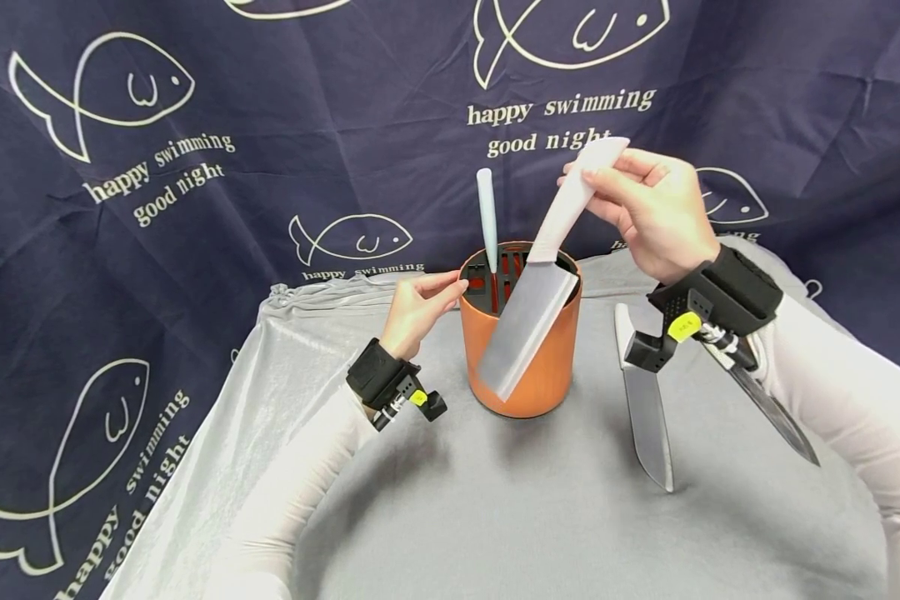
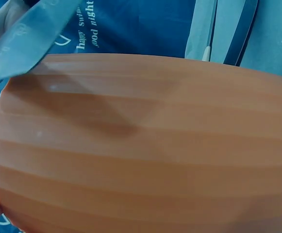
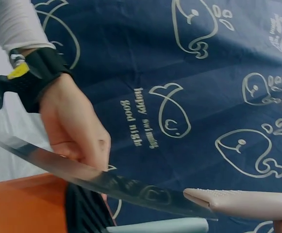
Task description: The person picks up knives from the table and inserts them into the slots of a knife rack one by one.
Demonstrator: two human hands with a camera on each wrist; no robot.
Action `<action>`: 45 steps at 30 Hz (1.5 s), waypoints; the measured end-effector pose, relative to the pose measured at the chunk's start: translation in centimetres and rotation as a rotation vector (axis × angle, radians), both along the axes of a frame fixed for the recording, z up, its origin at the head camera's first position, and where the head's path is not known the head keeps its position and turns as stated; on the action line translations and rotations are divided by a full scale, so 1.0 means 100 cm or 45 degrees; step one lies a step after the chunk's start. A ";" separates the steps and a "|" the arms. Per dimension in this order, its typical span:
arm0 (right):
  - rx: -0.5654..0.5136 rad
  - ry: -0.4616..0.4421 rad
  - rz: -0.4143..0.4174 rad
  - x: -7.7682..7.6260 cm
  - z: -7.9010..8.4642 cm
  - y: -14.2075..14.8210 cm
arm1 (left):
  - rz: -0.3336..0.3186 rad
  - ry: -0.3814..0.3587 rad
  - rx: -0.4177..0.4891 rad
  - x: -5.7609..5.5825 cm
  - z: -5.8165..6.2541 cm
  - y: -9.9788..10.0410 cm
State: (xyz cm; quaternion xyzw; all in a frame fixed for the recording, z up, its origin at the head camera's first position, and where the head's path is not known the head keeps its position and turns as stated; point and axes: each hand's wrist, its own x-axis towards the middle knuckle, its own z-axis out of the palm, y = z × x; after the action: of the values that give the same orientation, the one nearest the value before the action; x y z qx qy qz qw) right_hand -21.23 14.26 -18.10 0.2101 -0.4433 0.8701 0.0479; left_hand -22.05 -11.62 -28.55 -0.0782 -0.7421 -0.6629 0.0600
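My right hand (image 1: 660, 212) grips a cleaver (image 1: 528, 321) by its pale handle, the broad blade slanting down to the left. In the head view the blade overlaps the front of a round orange knife block (image 1: 557, 367) and its black slotted top. A knife with a pale blue handle (image 1: 487, 212) stands upright in a slot on the block's left side. My left hand (image 1: 414, 312) pinches the block's left rim with thumb and fingers. The left wrist view is mostly filled by the block's ribbed orange wall (image 2: 145, 150), with the cleaver blade (image 2: 29, 41) at upper left.
On the grey cloth (image 1: 540, 517) right of the block lies a white-handled knife (image 1: 647, 421). Another knife (image 1: 776, 412) lies farther right, partly hidden under my right wrist. A dark blue curtain (image 1: 390, 108) with fish drawings hangs behind.
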 end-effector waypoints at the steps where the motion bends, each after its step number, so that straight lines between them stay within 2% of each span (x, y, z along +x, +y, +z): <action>1: -0.035 -0.017 -0.002 -0.002 0.001 0.002 | 0.001 0.001 0.001 0.000 0.000 0.000; 9: -0.199 -0.142 -0.053 -0.016 0.008 0.019 | -0.001 -0.007 0.025 0.000 -0.001 -0.001; 16: -0.342 -0.323 -0.084 -0.031 0.015 0.034 | 0.008 -0.017 0.031 -0.001 -0.001 0.000; 21: -0.416 -0.377 -0.083 -0.039 0.013 0.044 | 0.006 -0.033 0.025 -0.001 -0.001 -0.001; 29: -0.465 -0.477 -0.119 -0.049 0.010 0.055 | -0.004 -0.052 0.021 0.001 0.000 -0.001; 38: -0.550 -0.591 -0.107 -0.062 0.007 0.066 | -0.004 -0.048 0.023 0.000 0.000 0.000; 45: -0.514 -0.641 -0.218 -0.067 0.003 0.067 | -0.009 -0.041 0.030 0.000 0.001 0.000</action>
State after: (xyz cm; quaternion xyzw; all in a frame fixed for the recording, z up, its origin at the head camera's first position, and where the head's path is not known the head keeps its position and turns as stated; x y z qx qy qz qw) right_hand -27.96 20.93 -17.78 -0.0632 -0.2759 0.9578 0.0506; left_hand -22.00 -11.60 -28.49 -0.0694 -0.7350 -0.6729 0.0467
